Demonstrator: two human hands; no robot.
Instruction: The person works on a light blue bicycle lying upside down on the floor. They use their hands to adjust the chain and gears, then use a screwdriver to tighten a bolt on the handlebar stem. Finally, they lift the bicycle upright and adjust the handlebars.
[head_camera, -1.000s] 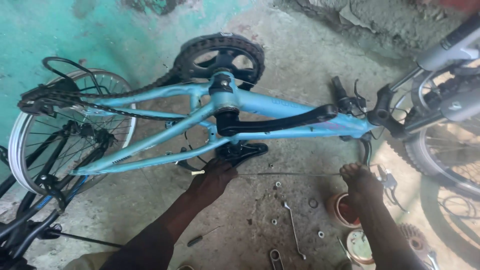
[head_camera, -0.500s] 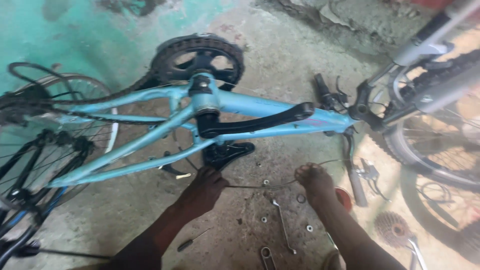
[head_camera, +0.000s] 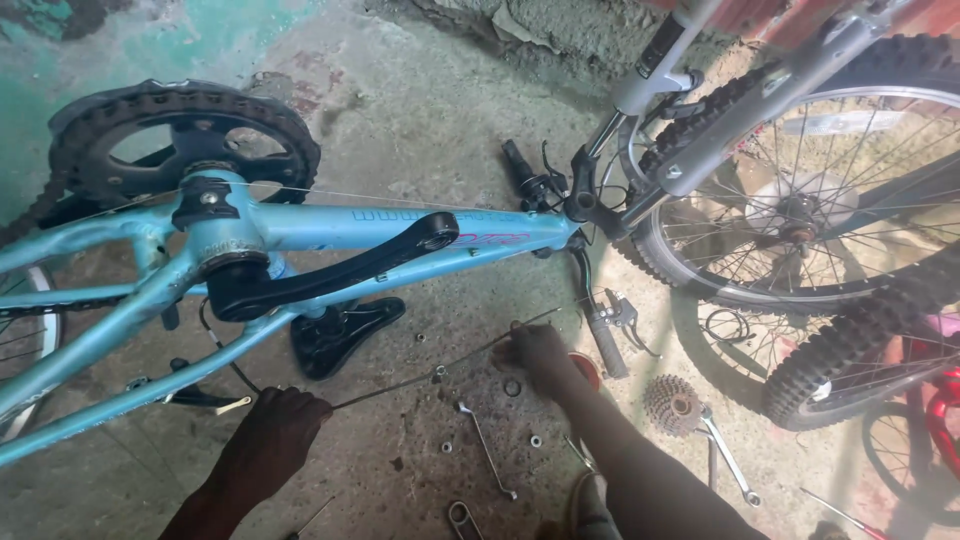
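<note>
left hand (head_camera: 272, 432): grip clamped on one end of thin grey metal cable (head_camera: 420, 375) | right hand (head_camera: 538, 352): pinching its other end | cable: stretched above concrete floor (head_camera: 400, 470), under upturned light-blue bicycle frame (head_camera: 330, 232)

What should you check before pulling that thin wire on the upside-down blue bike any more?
1. Left hand grips the wire end: ok.
2. Right hand pinches the other end: ok.
3. Wire runs straight between the hands, no kinks: ok.
4. Wire clear of the black saddle: ok, passes beside it.
5. Loose nuts and spanner lie under the wire: not ok, easily knocked.
6. Where the wire enters the blue frame: cannot tell.
</note>
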